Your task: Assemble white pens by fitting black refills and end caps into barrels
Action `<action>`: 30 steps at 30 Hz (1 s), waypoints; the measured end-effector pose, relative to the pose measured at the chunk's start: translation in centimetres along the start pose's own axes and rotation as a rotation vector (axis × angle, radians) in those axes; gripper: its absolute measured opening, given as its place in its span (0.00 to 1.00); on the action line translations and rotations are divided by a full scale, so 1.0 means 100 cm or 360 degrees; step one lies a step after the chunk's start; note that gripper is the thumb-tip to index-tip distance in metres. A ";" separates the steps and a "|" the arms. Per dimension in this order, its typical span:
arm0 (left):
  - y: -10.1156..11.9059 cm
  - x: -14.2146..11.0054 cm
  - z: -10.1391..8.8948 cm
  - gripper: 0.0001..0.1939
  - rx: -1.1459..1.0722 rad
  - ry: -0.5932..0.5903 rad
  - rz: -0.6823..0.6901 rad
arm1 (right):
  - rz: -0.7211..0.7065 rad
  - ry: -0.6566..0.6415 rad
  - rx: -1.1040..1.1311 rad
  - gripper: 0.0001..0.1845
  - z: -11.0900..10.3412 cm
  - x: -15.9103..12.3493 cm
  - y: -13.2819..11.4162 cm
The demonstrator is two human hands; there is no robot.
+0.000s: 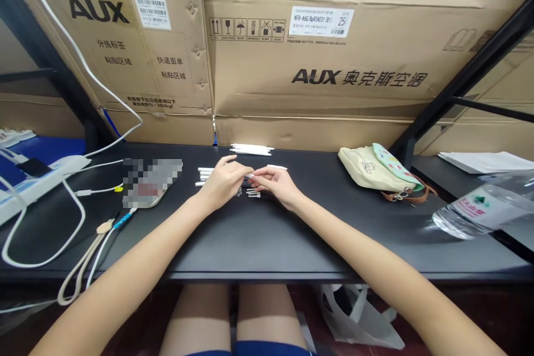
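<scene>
Hands together at mid-table: L hand (pixel 223 182) and R hand (pixel 276 186) meet fingertip to fingertip, both apparently pinched on a white stick (pixel 249 176), grip partly hidden by the fingers; more sticks (pixel 204 176) lie loose by L hand; short white pieces (pixel 253 193) sit just below the fingers; a neat bundle (pixel 251 149) lies ahead, near the back edge of a black table (pixel 267 245); pixelated item (pixel 152 183) lies left of the hands, w/ power strip (pixel 45 175) and white cable (pixel 33 265) further left; cloth bag (pixel 377 169) to the right; water bottle (pixel 479 208) and papers (pixel 486 161) on a separate ledge beyond it; AUX cartons (pixel 334 50) stacked behind.
</scene>
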State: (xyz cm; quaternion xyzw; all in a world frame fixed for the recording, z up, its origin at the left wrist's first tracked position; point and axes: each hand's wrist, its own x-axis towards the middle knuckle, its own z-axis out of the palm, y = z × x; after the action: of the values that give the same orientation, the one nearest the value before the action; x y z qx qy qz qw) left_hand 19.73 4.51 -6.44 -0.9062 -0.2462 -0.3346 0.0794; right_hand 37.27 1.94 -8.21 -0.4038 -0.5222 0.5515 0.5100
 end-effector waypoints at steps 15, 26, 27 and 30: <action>-0.019 -0.001 -0.009 0.12 0.0237 0.0101 0.0045 | 0.0374 -0.0017 0.0383 0.04 -0.004 -0.001 -0.002; -0.079 -0.019 -0.004 0.13 -0.0191 -0.0147 -0.0907 | 0.0274 0.0117 0.0085 0.05 -0.008 -0.004 -0.010; -0.080 -0.019 -0.003 0.13 -0.0205 -0.0196 -0.0941 | 0.0265 0.0129 0.0070 0.07 -0.008 -0.004 -0.010; -0.081 -0.019 -0.001 0.14 -0.0225 -0.0336 -0.0999 | 0.0244 0.0151 0.0006 0.09 -0.009 -0.002 -0.010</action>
State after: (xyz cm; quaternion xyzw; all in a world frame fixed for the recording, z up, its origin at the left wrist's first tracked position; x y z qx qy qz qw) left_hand 14.39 10.76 -7.75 -0.8191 -0.4961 -0.2634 -0.1163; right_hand 38.37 1.83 -7.37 -0.4673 -0.4639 0.5701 0.4913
